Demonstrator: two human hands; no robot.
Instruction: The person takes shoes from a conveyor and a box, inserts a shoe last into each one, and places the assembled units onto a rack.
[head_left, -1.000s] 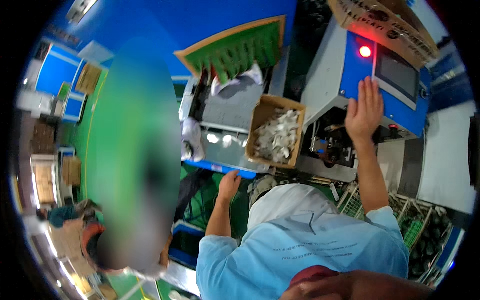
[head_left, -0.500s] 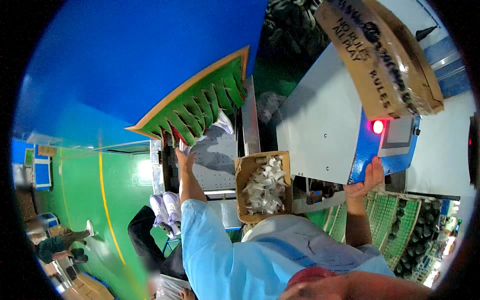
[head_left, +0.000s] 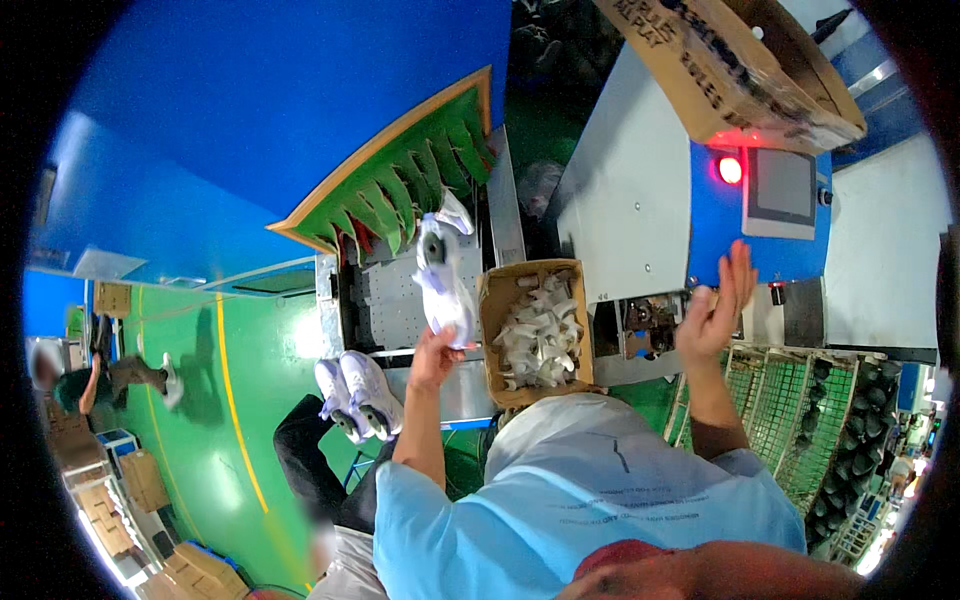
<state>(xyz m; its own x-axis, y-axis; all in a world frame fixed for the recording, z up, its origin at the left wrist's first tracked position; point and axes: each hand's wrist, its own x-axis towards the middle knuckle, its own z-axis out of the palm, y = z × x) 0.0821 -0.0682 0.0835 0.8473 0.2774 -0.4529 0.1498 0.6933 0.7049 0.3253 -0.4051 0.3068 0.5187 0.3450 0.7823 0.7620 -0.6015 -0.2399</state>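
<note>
My left hand (head_left: 433, 362) is closed on one end of a white and lavender sneaker (head_left: 447, 305), holding it over the perforated metal bed (head_left: 385, 305). Just beyond it, another white shoe (head_left: 456, 212) sits by the slit green curtain (head_left: 400, 195) of the blue machine. On the right, my right hand (head_left: 718, 305) is raised with fingers spread and holds nothing. It is in front of the blue control panel (head_left: 715, 225), which has a glowing red light (head_left: 731, 170) and a screen (head_left: 782, 190).
An open carton (head_left: 488, 375) of crumpled white pieces stands between my arms. A pair of white sneakers (head_left: 360, 395) is at left, beside a seated co-worker in dark trousers (head_left: 310, 450). A large cardboard box (head_left: 735, 80) tops the grey machine. Wire racks (head_left: 770, 420) stand at right.
My left hand has come back from the curtain toward me, bringing the sneaker with it. My right hand has opened and come away from the control panel. The view has shifted slightly.
</note>
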